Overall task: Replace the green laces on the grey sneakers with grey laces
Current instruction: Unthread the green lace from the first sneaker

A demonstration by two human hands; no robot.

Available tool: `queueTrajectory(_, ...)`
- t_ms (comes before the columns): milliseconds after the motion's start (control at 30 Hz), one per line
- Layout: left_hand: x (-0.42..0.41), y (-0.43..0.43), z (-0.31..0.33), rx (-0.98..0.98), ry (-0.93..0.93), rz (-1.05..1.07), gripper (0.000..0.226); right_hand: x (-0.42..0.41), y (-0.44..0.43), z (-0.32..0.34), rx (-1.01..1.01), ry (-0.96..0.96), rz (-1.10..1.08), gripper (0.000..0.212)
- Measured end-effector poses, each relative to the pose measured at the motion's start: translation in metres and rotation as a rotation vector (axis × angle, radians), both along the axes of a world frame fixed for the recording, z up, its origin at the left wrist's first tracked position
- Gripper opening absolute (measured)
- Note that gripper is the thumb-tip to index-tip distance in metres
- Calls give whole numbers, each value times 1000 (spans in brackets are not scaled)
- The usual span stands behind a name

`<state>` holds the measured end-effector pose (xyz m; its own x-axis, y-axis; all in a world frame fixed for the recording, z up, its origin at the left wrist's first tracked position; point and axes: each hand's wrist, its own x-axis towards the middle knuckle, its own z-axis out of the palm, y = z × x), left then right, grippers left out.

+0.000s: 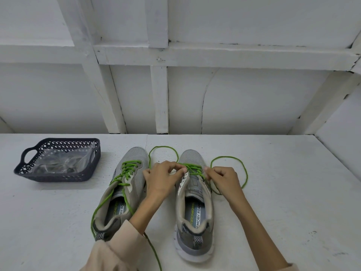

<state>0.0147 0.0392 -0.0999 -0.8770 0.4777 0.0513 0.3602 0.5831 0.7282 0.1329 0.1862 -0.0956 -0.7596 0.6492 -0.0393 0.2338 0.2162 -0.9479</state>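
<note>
Two grey sneakers stand side by side on the white table, toes pointing away from me. The left sneaker (125, 184) carries a loosened green lace (129, 169) whose ends trail toward the near edge. On the right sneaker (195, 208) the green lace (192, 169) is partly pulled out, and its long ends loop on the table at both sides. My left hand (162, 178) pinches this lace at the shoe's left eyelets. My right hand (222, 178) pinches it at the right eyelets.
A dark perforated plastic basket (25, 169) stands at the left of the table and holds a clear plastic bag (64, 163) with contents I cannot make out. A white panelled wall rises behind the table.
</note>
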Motion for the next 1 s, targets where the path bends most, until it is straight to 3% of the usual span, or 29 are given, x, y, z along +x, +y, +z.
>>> queueTrajectory(200, 1, -1, 7, -37, 24, -36, 15, -5, 4, -3, 24, -110, 53, 8)
queueTrajectory(433, -1, 3, 12, -18, 60, -130, 19, -11, 8, -6, 245, -173, 96, 13)
queueTrajectory(733, -3, 3, -4, 120, -5, -158, 11, -12, 9, -9, 140, -122, 93, 10)
queueTrajectory(833, 0, 0, -7, 245, -116, -131, 8, -10, 11, -8, 81, -87, 109, 5)
queueTrajectory(1000, -2, -1, -11, 203, -98, -167, 15, -9, 12, -9, 92, -101, 145, 9)
